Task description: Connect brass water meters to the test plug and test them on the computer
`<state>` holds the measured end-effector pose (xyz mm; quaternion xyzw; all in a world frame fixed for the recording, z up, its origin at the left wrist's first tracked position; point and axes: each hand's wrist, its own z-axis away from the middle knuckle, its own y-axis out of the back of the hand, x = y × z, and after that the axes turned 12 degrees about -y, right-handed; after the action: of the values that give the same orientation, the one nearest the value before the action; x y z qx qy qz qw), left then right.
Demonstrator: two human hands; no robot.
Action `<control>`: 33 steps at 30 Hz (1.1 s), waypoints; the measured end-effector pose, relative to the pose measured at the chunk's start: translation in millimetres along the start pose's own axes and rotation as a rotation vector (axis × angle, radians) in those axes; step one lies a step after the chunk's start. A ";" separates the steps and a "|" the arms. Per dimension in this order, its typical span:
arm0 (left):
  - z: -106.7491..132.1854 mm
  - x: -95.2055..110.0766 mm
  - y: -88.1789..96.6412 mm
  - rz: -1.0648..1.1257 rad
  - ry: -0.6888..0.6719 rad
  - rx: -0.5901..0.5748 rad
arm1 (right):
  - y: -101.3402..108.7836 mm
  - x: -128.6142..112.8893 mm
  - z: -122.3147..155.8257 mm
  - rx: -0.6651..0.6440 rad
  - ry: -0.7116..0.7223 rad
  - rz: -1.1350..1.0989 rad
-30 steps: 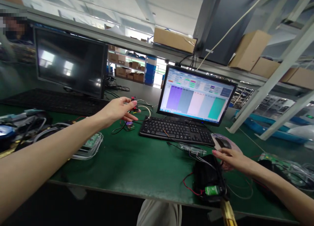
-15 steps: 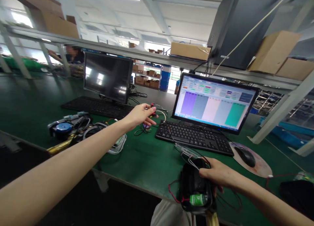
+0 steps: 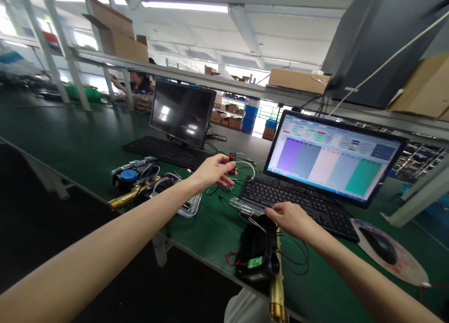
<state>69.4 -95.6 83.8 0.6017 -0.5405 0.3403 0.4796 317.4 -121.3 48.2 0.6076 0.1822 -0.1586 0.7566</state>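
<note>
At the far left of the green bench mat point(image 3: 87, 150), a blue-capped assembly point(image 3: 129, 175) was laid with a brass rod point(image 3: 128, 199) just beside it and a clear plastic tray point(image 3: 191, 206) to its right. Behind these, a dark monitor point(image 3: 182, 112) was stood with a black keyboard point(image 3: 163, 151) in front of it.

The left hand point(image 3: 210, 171) was extended over the mat. Its fingers point(image 3: 224, 158) were drawn nearly together, and a small red-and-black connector point(image 3: 232, 157) was pinched at their tips, above a tangle of thin wires point(image 3: 224, 190).

Further right, a clear plastic strip point(image 3: 247, 204) was laid against the front edge of a second keyboard point(image 3: 301, 206). A black module point(image 3: 257, 248) with red and black leads was positioned near the bench edge, with a brass barrel point(image 3: 277, 290) beside it.

The right hand point(image 3: 293, 218) was held palm down. Its fingers point(image 3: 271, 213) were loosely bent, with the tips placed at the top end of the black module, where white wires emerged. Whether anything was gripped could not be determined.

A lit monitor point(image 3: 333, 159) was stood behind the second keyboard. A mouse point(image 3: 380, 245) was placed on a round pad point(image 3: 407, 269) at the far right.
</note>
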 end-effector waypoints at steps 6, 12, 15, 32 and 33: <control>-0.1 9.9 -1.5 0.040 -0.025 0.083 | 31.9 8.2 -5.0 0.160 0.038 -0.119; 4.5 9.7 -8.7 0.085 -0.016 0.124 | 74.5 19.2 1.0 0.092 0.108 -0.887; 10.2 6.1 -20.7 0.084 0.043 0.059 | 94.1 24.5 5.0 0.183 0.171 -1.043; 43.8 -5.4 -34.0 0.045 0.047 0.085 | 121.0 13.9 55.7 0.761 0.554 -1.129; 47.6 -6.5 -33.9 0.042 0.040 0.092 | 110.7 8.5 57.4 0.644 0.523 -0.991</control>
<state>96.2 -140.0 56.0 0.6046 -0.5270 0.3868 0.4551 380.8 -154.2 150.8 0.6668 0.5626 -0.3826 0.3041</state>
